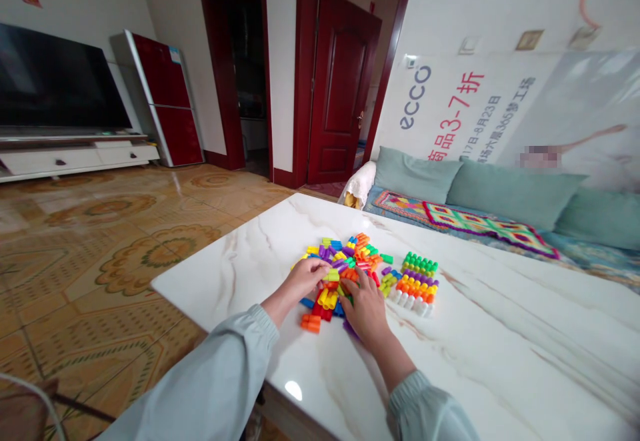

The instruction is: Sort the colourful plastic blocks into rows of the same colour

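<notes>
My left hand (303, 280) is closed, pinching a yellow-green plastic piece (331, 274) at the left side of a loose pile. Over the front right of the pile lies my right hand (367, 308), its fingers apart and bent down among the pieces; I see nothing gripped in it. The pile (350, 264) mixes short tube-shaped building pieces in orange, yellow, red, blue, purple and green. Yellow pieces (327, 298) and an orange piece (311, 323) lie closest to me. Right of the pile, pieces stand in colour-sorted rows (415, 281): green, yellow-green, purple, yellow, orange and white.
The pieces lie on a white marble-patterned table (500, 348), whose left edge drops to a tiled floor (125, 228). Behind it is a sofa with green cushions (515, 194). A red door (345, 88), a red fridge (165, 94) and a television (55, 81) stand farther back.
</notes>
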A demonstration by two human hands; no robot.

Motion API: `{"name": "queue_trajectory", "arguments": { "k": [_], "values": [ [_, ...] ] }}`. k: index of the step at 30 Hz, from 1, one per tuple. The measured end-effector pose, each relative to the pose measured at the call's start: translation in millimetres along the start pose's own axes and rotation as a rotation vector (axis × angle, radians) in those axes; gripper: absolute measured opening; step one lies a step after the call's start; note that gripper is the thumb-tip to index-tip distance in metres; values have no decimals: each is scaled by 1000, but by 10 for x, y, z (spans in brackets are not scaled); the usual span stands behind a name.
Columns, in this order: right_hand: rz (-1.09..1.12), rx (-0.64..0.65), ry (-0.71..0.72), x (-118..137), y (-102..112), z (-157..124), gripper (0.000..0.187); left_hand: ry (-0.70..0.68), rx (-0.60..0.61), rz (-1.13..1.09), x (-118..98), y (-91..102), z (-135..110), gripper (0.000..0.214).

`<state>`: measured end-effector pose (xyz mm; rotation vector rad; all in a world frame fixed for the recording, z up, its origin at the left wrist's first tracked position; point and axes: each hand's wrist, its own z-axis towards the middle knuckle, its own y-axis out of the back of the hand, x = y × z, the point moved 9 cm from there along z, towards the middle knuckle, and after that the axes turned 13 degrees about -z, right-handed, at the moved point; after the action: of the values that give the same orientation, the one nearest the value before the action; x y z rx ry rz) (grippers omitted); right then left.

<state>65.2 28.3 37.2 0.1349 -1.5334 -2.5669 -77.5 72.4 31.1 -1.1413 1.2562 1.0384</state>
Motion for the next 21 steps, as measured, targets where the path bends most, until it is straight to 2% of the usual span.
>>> {"name": "queue_trajectory", "arguments": {
  "k": [8, 12, 16, 21],
  "values": [
    [-69, -6, -42, -56, -68, 108, 31, 30, 6, -47, 52, -14, -10, 27],
    [-24, -19, -62, -65, -89, 203, 25, 37, 35, -63, 47, -65, -28, 28],
    [190, -59, -176, -252, -83, 289, 24, 46, 46, -71, 42, -84, -37, 29],
    [269, -122, -288, -568, 15, 178, 29, 65, 22, -67, 84, -51, -18, 28]
  ]
}}
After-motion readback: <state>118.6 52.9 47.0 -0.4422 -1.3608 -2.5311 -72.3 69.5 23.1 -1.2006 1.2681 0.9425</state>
